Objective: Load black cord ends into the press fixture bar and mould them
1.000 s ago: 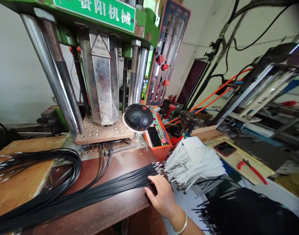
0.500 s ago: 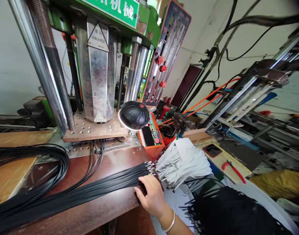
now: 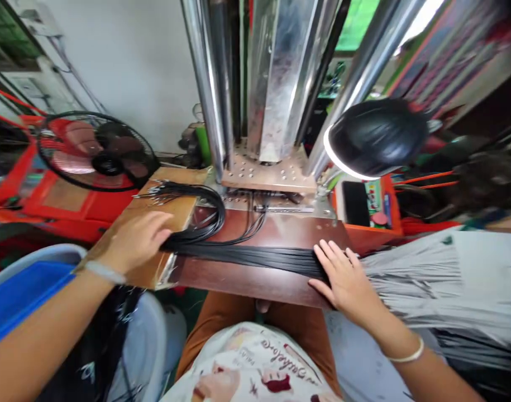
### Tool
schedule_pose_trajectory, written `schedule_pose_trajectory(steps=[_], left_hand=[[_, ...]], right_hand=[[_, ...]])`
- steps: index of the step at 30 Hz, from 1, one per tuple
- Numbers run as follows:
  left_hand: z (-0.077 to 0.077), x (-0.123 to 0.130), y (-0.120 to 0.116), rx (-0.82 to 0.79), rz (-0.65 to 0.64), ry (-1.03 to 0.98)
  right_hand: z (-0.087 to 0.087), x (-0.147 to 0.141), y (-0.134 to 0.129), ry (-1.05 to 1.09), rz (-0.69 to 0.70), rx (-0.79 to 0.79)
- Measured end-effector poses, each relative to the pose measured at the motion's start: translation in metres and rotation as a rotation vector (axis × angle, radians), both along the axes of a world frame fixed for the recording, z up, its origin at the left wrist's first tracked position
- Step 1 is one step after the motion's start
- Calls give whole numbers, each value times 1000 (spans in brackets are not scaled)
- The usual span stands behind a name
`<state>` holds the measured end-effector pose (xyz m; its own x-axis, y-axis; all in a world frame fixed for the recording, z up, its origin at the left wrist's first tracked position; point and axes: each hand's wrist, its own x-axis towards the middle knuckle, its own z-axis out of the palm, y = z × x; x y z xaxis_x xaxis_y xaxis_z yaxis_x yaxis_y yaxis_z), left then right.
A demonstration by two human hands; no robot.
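Observation:
A bundle of flat black cords (image 3: pixel 255 255) stretches across the brown work board. My right hand (image 3: pixel 347 282) lies over the bundle's right end, palm down with fingers spread, hiding the cord tips. At the other end, my left hand (image 3: pixel 133 240) is open, its fingers reaching to the cords at the board's left edge; whether they touch is unclear. Another lot of black cords (image 3: pixel 215 209) curves back to the left, its metal-tipped ends on a tan wooden board (image 3: pixel 132 273). Several thin cords run under the machine's metal plate (image 3: pixel 267 176).
A round black lamp (image 3: pixel 376 137) hangs above the right side. To the left stand a fan (image 3: pixel 108 162) and a white tub (image 3: pixel 152 335). White cords (image 3: pixel 418 273) are heaped at right, near an orange box (image 3: pixel 364 234) holding a phone.
The view has swung left and down, bringing my left hand, the fan and the tub into sight. My right hand stays by the right end of the black cords, its fingers now more spread.

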<state>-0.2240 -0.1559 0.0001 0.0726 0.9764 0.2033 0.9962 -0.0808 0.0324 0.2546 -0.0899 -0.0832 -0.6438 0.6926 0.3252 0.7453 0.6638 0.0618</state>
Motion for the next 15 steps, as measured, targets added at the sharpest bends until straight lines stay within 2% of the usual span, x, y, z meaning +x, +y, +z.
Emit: schedule_pose_trajectory(steps=[3,5,7,9,11,13,15], left_hand=[[-16,-21,-2,-172,108,180],[-26,-30,0,-218,171,210],[-27,-32,-1,-165,187,170],[-23,-18,-3,-77,112,67],[-19,16,-2,-86,-131,-90],[-22,68,6,-241,-528,-215],[-32,122,23,-347,-869,-226]], right_hand=[[-2,-9,20,-25,97,-29],[-2,-10,22,-30,136,-45],[1,-6,20,-36,191,-59],[6,0,22,-29,255,-63],[13,0,38,10,252,-31],[21,-10,68,16,171,16],[27,-30,105,-78,109,37]])
